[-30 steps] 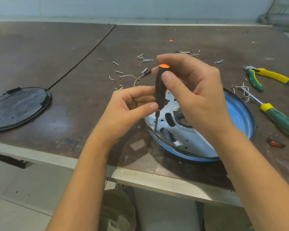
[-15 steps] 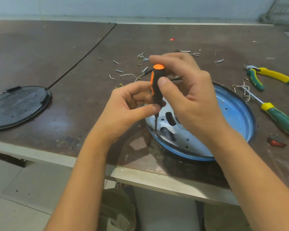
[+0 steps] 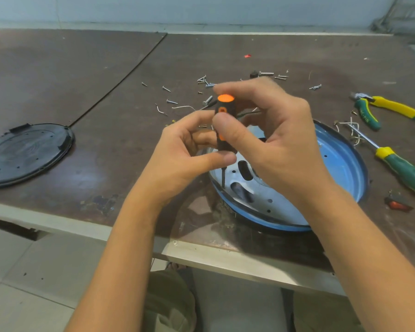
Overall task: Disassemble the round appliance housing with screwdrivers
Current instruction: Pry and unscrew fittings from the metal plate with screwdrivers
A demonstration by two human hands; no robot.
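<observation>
Orange and black, the small screwdriver [image 3: 224, 121] stands upright in the head view, its tip down on the near left edge of the round housing [image 3: 343, 164]. We see our right hand [image 3: 283, 147] pinching the upper handle, with the thumb flat across the front and the other fingers curled round behind the orange cap. Our left hand [image 3: 182, 159] pinches the lower end of the handle, just above the bare shaft, between the thumb and curled fingers.

The housing lies like a shallow blue dish near the front edge of the brown table [image 3: 94, 75], partly under our right hand and wrist. Inside it sits a pale metal plate [image 3: 256, 200] with dark slots and small holes.

Loose screws [image 3: 206, 80] and bent bits of wire lie scattered on the table beyond our hands. A black round lid [image 3: 27, 152] lies flat far to the left, well apart from the housing. To the right lie pliers [image 3: 383, 107] with yellow and green grips, a green-handled screwdriver [image 3: 404, 170], and a small red switch [image 3: 398, 203].
</observation>
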